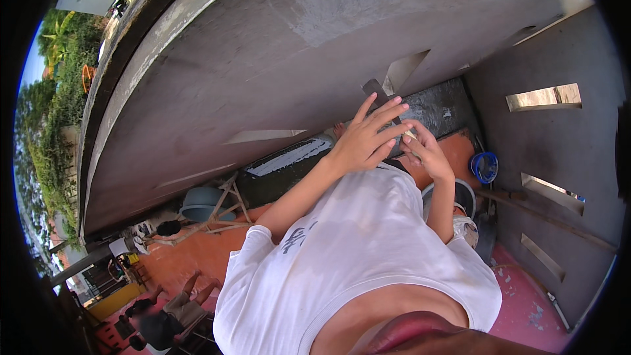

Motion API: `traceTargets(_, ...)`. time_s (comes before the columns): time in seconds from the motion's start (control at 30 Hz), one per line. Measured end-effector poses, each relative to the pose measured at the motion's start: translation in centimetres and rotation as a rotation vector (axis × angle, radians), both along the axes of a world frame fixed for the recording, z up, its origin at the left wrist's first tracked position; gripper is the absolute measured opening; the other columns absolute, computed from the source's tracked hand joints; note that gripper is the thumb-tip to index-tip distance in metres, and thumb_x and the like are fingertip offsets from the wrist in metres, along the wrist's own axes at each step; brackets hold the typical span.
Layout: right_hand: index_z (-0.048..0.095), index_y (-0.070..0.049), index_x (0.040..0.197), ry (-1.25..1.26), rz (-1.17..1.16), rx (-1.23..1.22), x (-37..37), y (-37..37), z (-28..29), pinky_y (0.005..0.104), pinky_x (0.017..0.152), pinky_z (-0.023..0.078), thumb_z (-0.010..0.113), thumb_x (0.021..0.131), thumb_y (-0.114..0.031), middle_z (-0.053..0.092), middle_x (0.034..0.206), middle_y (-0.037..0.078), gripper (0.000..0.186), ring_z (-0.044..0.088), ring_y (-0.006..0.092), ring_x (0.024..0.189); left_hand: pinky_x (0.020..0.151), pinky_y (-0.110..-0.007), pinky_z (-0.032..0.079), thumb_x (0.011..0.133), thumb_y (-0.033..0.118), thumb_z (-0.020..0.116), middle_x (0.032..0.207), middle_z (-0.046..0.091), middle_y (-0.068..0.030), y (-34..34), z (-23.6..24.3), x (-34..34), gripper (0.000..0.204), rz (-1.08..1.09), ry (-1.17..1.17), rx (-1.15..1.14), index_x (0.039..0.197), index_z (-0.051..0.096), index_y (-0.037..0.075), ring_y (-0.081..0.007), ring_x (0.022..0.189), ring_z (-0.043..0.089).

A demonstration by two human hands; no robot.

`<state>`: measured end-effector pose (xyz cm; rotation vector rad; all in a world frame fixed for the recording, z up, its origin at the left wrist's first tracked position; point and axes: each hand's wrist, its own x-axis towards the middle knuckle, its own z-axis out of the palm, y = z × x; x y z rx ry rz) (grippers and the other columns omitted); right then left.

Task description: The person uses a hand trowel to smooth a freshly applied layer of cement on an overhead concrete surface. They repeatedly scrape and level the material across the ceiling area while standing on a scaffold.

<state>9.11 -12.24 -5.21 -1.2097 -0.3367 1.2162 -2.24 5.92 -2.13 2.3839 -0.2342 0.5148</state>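
In front of my chest, a knife (374,88) with a dark, flat blade points up and away from me. My right hand (427,151) is closed at the blade's lower end, around a small pale piece (409,135) in line with it that looks like the handle. The fingers hide most of that piece. Stretched out and spread, the fingers of my left hand (363,138) lie across the middle of the blade; whether they press on it I cannot tell.
A grey wall (250,66) with slots curves ahead, meeting another slotted wall (559,138) at right. A blue coiled item (484,167) and a bucket (460,197) stand right. Left are a grey basin (204,204), a wooden stand (230,200) and a seated person (164,322).
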Motion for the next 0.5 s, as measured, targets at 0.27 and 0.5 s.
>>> traceTargets(0.27,0.04,-0.005,0.135,0.362,0.129,0.554,-0.9,4.0,4.2,0.0177,0.037,0.023,0.039,0.103,-0.032,0.041,0.07,0.001,0.042,0.031,0.0027,0.045,0.112,-0.057,0.024,0.083,0.005,0.061,0.149,0.037,-0.019,1.7,0.9,-2.6,0.054,0.403,-0.259,0.21,0.135,0.052,0.015,-0.0374,0.138,0.037)
traceTargets(0.5,0.039,-0.013,0.134,0.618,0.097,0.616,-3.2,6.8,5.1,0.0178,0.034,0.022,0.036,0.104,-0.033,0.038,0.071,0.0,0.036,0.032,0.0032,0.044,0.114,-0.054,0.022,0.079,0.009,0.064,0.148,0.043,-0.0139,3.9,4.5,-1.8,0.057,0.465,-0.245,0.301,0.135,0.054,0.007,-0.0307,0.14,0.035)
